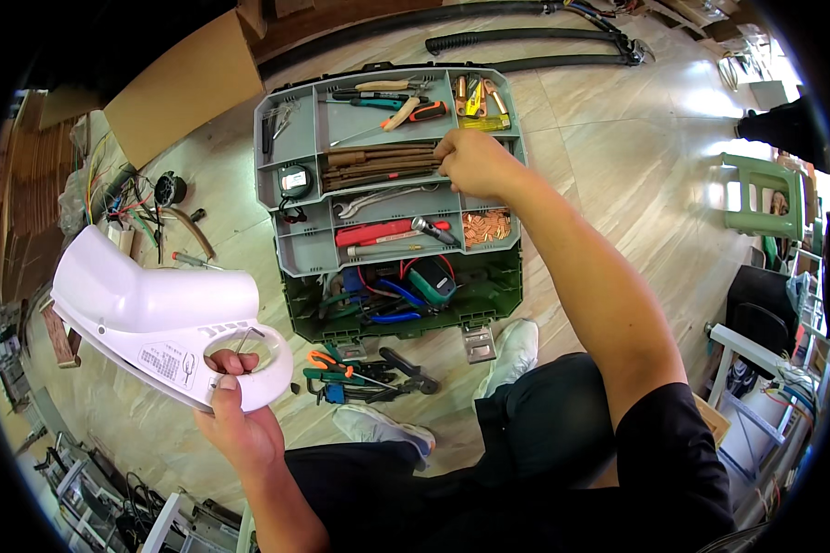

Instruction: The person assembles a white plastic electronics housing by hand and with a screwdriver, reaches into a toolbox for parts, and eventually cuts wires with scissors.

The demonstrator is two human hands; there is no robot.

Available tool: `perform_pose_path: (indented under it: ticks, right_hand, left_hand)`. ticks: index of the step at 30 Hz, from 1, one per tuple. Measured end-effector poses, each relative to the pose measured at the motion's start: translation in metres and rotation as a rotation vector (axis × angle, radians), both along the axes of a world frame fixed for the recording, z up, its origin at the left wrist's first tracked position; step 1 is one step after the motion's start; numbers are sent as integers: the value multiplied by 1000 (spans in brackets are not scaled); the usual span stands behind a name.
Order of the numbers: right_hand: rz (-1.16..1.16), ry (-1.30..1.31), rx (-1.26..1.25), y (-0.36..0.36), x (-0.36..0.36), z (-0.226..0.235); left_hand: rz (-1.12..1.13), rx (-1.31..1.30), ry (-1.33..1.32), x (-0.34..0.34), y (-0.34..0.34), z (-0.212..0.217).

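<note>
My left hand [240, 419] is closed on the ring-shaped end of a white plastic housing [157, 304]. Its fingers come through the opening, the thumb lies outside, and a printed label shows on the side. My right hand [475, 166] reaches into the grey tray [290, 129] of an open green toolbox [507, 304]. There its fingers are pinched at the right ends of several thin brown rods [378, 166]; the fingertips are partly hidden. Around that compartment lie pliers and screwdrivers [397, 106], a tape measure [295, 182], wrenches [378, 200] and copper pieces [486, 228].
Below the tray, the toolbox holds a green meter [431, 279] and pliers. Loose tools [360, 376] lie on the floor by my shoes. A cardboard sheet [184, 88] and wires stand left, long-handled cutters [544, 51] lie behind, and a green stool [764, 194] stands right.
</note>
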State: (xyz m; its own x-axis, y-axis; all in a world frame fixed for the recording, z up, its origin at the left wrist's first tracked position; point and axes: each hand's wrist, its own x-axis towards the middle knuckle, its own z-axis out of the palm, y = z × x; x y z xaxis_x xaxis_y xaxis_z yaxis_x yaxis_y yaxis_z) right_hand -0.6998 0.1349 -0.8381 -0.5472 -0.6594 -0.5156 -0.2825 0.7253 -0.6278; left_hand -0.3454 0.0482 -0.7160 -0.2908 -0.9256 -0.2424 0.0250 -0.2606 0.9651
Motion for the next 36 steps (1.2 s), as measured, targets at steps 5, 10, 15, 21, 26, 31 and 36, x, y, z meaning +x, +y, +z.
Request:
perform_pose_path:
  ticks: [5,10,15,21,26,31,36]
  right_hand:
    - [-173,-103,-117,0,-13,26]
    - [192,288,-175,9,-6,-4]
    - [278,489,-299,0,4,9]
    - [390,502,67,-6,14,4]
    - [370,435,282,-15,17,15]
    - [302,347,233,-13,16,20]
    - [208,251,59,-3,3,7]
  left_hand:
    - [-21,6,36,-1,2,-1]
    - [-32,19,20,-9,4,-1]
    - [-47,-1,-2,-9,5,-2]
    - [-29,2,-20,-13,5,-3]
    - [-66,7,-26,-10,3,-4]
    - [-76,8,-17,-9,5,-2]
    - [-69,-10,-25,-11,5,-3]
